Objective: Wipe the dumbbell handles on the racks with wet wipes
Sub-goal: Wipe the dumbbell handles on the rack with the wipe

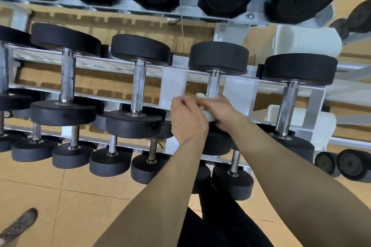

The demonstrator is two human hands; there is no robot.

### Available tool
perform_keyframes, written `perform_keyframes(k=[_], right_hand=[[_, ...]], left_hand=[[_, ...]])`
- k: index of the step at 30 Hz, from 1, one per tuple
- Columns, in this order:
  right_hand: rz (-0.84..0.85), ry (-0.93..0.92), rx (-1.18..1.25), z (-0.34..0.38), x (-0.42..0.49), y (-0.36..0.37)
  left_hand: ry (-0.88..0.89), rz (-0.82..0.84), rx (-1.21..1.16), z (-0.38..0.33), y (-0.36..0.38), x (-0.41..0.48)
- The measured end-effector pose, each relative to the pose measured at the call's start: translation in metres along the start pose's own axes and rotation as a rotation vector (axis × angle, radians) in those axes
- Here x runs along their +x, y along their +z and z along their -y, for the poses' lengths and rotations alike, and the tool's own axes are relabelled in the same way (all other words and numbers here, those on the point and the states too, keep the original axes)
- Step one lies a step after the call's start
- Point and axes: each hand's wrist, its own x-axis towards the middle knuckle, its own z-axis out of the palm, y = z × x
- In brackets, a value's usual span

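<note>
— So, where is the wipe (207, 116) just now?

— At the near end of a handle (214, 86) on the middle shelf of the rack (174, 84), bunched between both hands. The right hand (223, 114) has its fingers curled over it, low on the bar. The left hand (187, 121) pinches the other edge with bent fingers.

— Why both hands?

— My guess is to fold or stretch the sheet so it wraps the bar for a stroke upward. Whether it already circles the metal I cannot tell, because the hands cover that part.

— And the bar itself?

— Round steel, cross-hatched for grip, with a smooth collar showing at the far end. That roughness would likely snag a soft, limp white sheet, so a firm hold makes sense.

— How does the dumbbell (218, 56) lie?

— Across white metal rails, one thick black disc behind and one toward the person, so the bar is open from above. The next handle (138, 86) to the left lies the same way, with a gap between them. Tan floor tiles (60, 196) lie below.
</note>
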Motion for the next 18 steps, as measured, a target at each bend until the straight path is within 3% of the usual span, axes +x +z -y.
perform_keyframes(k=[3,7,13,18], right_hand=[[0.015,0.023,0.000,0.006,-0.001,-0.001],[-0.018,0.017,0.241,0.024,0.012,-0.001],[0.100,-0.030,0.436,0.036,0.022,-0.008],[0.129,0.031,0.083,0.002,0.007,-0.012]], left_hand=[[-0.002,-0.020,-0.019,0.000,0.000,-0.001],[-0.005,-0.058,-0.057,0.001,0.003,0.001],[0.024,-0.105,-0.078,0.004,0.005,0.000],[0.029,-0.086,-0.036,0.000,0.003,-0.001]])
